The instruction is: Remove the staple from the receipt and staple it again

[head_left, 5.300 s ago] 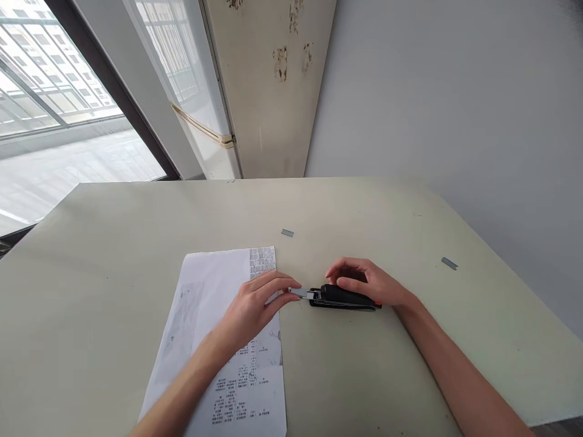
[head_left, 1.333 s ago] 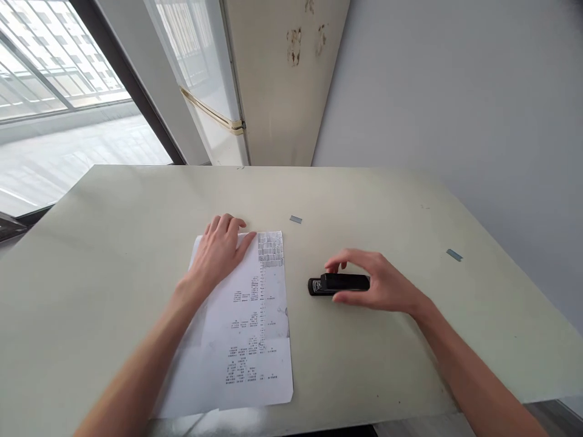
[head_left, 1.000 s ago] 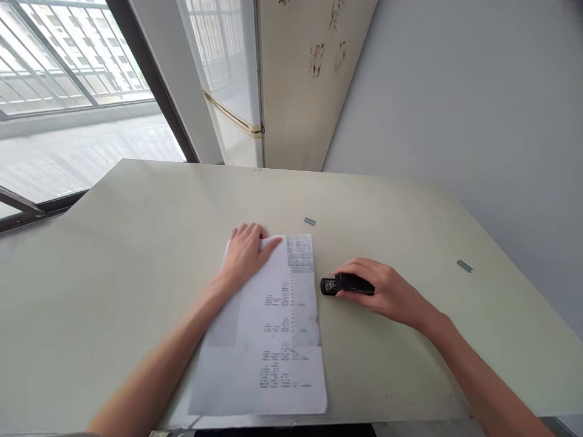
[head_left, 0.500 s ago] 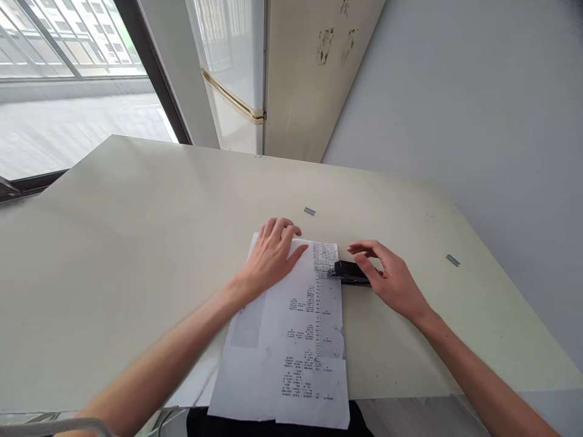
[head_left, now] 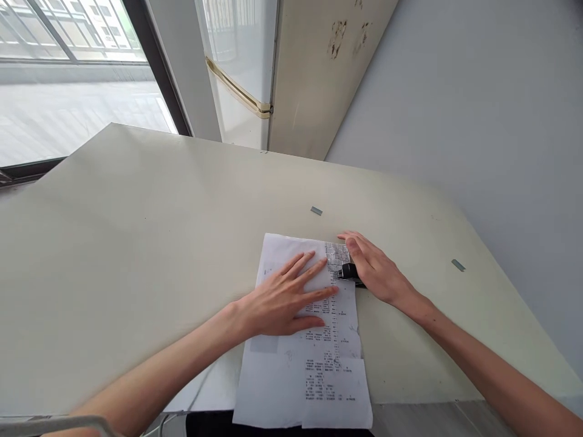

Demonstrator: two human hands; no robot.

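My left hand [head_left: 288, 297] lies flat on a printed sheet of paper [head_left: 282, 382], fingers spread across it. A black stapler [head_left: 348, 271] sits at the sheet's right edge, its front end over the dense printed patch near the upper right corner. Over the stapler's rear rests my right hand [head_left: 379, 267], its fingers stretched out and hiding most of the stapler's body. The lower end of the paper hangs past the table's near edge.
Two small grey strips, one a strip [head_left: 316, 210] beyond the paper and another strip [head_left: 458, 265] at the right, lie on the pale table [head_left: 182, 243]. A fridge [head_left: 300, 91] stands behind the table, and a wall [head_left: 478, 91] rises at the right.
My left hand has come down from the paper's top edge to its middle and spread its fingers. My right hand has settled over the stapler, covering more of it.
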